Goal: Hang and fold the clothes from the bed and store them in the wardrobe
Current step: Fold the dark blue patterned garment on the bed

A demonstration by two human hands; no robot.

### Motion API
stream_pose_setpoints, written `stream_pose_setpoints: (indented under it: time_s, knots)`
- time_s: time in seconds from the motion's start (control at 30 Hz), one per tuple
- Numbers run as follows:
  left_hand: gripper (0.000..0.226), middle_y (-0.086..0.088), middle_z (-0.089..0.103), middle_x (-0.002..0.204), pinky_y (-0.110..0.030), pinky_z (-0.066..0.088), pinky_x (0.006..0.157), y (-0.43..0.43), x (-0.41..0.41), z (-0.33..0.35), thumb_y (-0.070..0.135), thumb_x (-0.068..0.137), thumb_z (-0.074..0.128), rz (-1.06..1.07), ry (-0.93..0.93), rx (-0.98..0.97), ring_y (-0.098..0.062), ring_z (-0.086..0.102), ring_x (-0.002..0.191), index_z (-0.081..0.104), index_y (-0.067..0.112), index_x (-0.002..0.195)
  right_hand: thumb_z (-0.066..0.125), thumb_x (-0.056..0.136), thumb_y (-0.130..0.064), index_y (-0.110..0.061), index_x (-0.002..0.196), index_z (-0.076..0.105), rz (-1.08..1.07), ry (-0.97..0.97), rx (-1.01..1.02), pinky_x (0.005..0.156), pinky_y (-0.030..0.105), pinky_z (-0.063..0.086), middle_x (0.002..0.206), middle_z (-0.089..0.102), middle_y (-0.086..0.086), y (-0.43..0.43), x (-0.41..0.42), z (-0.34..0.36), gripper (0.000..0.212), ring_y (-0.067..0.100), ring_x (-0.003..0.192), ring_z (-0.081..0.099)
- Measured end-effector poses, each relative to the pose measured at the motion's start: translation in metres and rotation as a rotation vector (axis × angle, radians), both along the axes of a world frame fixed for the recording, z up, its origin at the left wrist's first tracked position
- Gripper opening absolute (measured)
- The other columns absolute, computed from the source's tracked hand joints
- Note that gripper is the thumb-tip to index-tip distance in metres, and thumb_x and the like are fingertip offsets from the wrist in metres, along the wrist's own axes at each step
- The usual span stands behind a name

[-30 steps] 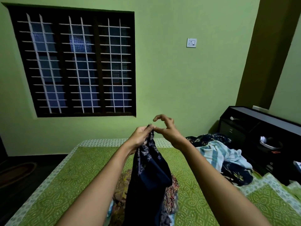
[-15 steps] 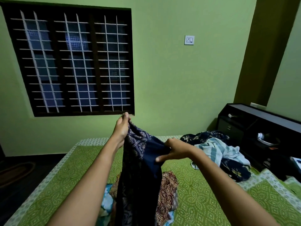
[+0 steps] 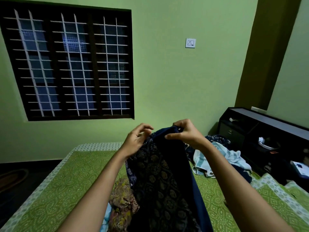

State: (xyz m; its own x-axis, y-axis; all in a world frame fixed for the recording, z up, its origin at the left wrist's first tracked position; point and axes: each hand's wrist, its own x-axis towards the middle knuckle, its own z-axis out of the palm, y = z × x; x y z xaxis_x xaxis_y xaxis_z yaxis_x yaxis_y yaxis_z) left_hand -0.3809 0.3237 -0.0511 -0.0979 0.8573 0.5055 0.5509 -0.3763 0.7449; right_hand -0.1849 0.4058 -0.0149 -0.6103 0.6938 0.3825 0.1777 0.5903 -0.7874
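— Who has the dark blue garment (image 3: 160,181) now?

— The right hand (image 3: 185,133). Its thumb and curled fingers pinch the plain top edge. The cloth hangs straight down from that grip over the bed (image 3: 58,190), and its lower part runs out of the bottom of the view.

— Half a second ago the other one held the top.

— Yes. Then the left hand (image 3: 137,139) was the higher one, closed on the printed corner, while the right held the side lower down. Now the right is up at the top edge. The left sits just left of the grip, slightly lower, against the printed side.

— Does the left hold anything?

— I cannot tell. Its fingers are curled and a little blurred. The cloth lies at its palm, but no pinch shows.

— And around it?

— Below the grip, left of the hanging cloth, a brown patterned cloth (image 3: 123,196) lies on the bed. Right of the grip and lower, a pale blue towel (image 3: 222,156) lies crumpled.
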Motion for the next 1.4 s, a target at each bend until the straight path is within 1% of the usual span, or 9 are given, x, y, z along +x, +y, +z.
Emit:
stream_pose_setpoints:
  time_s: [0.17, 0.33, 0.43, 0.6, 0.77, 0.87, 0.93, 1.23, 1.4]
  knots:
    - [0.022, 0.001, 0.06, 0.081, -0.025, 0.043, 0.068, 0.013, 0.032, 0.001, 0.025, 0.076, 0.077, -0.175, 0.075, 0.028, -0.01, 0.055, 0.074, 0.057, 0.021, 0.084, 0.077, 0.069, 0.003, 0.02, 0.075, 0.055, -0.003, 0.132, -0.09, 0.047, 0.02, 0.038, 0.061, 0.053, 0.009, 0.002, 0.017, -0.002, 0.029, 0.009, 0.049, 0.051]
    - [0.041, 0.008, 0.057, 0.099, -0.025, 0.045, 0.083, 0.016, 0.027, -0.021, 0.036, 0.072, 0.077, -0.087, 0.232, -0.339, -0.009, 0.054, 0.095, 0.064, 0.014, 0.104, 0.074, 0.07, 0.009, 0.017, 0.073, 0.054, -0.068, 0.214, -0.139, 0.045, 0.018, 0.041, 0.051, 0.053, 0.001, 0.005, 0.05, -0.004, 0.022, 0.009, 0.044, 0.051]
    - [0.026, 0.007, 0.06, 0.071, -0.014, 0.038, 0.053, 0.016, 0.022, -0.034, 0.03, 0.076, 0.074, -0.145, 0.211, -0.406, -0.007, 0.057, 0.064, 0.068, 0.007, 0.087, 0.075, 0.07, 0.007, 0.015, 0.066, 0.048, -0.164, 0.315, -0.145, 0.049, 0.021, 0.041, 0.052, 0.05, -0.001, 0.008, 0.072, -0.005, 0.029, 0.009, 0.047, 0.05]
    - [0.052, -0.011, 0.069, 0.107, -0.041, 0.05, 0.092, 0.02, 0.017, -0.026, 0.042, 0.065, 0.076, -0.093, 0.107, -0.341, -0.017, 0.064, 0.098, 0.07, 0.005, 0.101, 0.081, 0.07, -0.039, -0.01, 0.049, 0.046, -0.427, -0.424, 0.37, 0.049, 0.026, 0.025, 0.048, 0.041, 0.001, 0.02, 0.112, -0.011, 0.05, 0.01, 0.048, 0.032]
    - [0.058, -0.016, 0.072, 0.082, -0.036, 0.048, 0.074, 0.02, 0.035, -0.012, 0.049, 0.052, 0.082, -0.112, -0.122, -0.158, -0.022, 0.064, 0.075, 0.073, 0.0, 0.082, 0.082, 0.068, -0.038, -0.009, 0.053, 0.047, -0.494, -0.096, 0.348, 0.046, 0.023, 0.024, 0.05, 0.039, 0.002, 0.018, 0.132, -0.029, 0.048, 0.011, 0.05, 0.031]
    - [0.049, -0.014, 0.069, 0.07, -0.026, 0.041, 0.062, 0.023, 0.037, -0.011, 0.045, 0.052, 0.083, -0.092, -0.109, -0.128, -0.016, 0.058, 0.065, 0.073, 0.002, 0.073, 0.075, 0.068, -0.055, -0.005, 0.066, 0.062, -0.508, -0.457, 0.363, 0.049, 0.033, 0.034, 0.059, 0.056, 0.013, 0.018, 0.137, -0.033, 0.052, 0.028, 0.054, 0.047]
    - [0.015, 0.004, 0.066, 0.056, -0.02, 0.037, 0.052, 0.027, 0.037, -0.014, 0.03, 0.061, 0.083, -0.027, 0.013, -0.12, -0.006, 0.053, 0.054, 0.072, 0.021, 0.065, 0.077, 0.07, -0.048, 0.001, 0.067, 0.064, -0.498, -0.442, 0.359, 0.049, 0.033, 0.034, 0.056, 0.057, 0.015, 0.022, 0.143, -0.033, 0.051, 0.027, 0.052, 0.046]
    - [0.011, 0.006, 0.068, 0.058, -0.017, 0.049, 0.06, 0.026, 0.044, -0.048, -0.003, 0.066, 0.066, -0.02, -0.472, -0.06, -0.006, 0.061, 0.058, 0.067, 0.006, 0.072, 0.081, 0.061, 0.008, -0.015, 0.07, 0.047, -0.423, 0.178, -0.066, 0.053, 0.032, 0.044, 0.064, 0.053, 0.007, 0.012, 0.147, -0.043, 0.043, 0.018, 0.061, 0.051]
    - [0.019, 0.008, 0.071, 0.088, -0.021, 0.05, 0.08, 0.027, 0.055, -0.051, 0.001, 0.085, 0.063, -0.054, -0.187, -0.117, -0.006, 0.064, 0.084, 0.068, 0.02, 0.086, 0.082, 0.066, 0.001, -0.007, 0.095, 0.07, -0.529, 0.015, 0.02, 0.071, 0.033, 0.056, 0.089, 0.069, 0.007, 0.005, 0.159, -0.039, 0.032, 0.019, 0.086, 0.064]
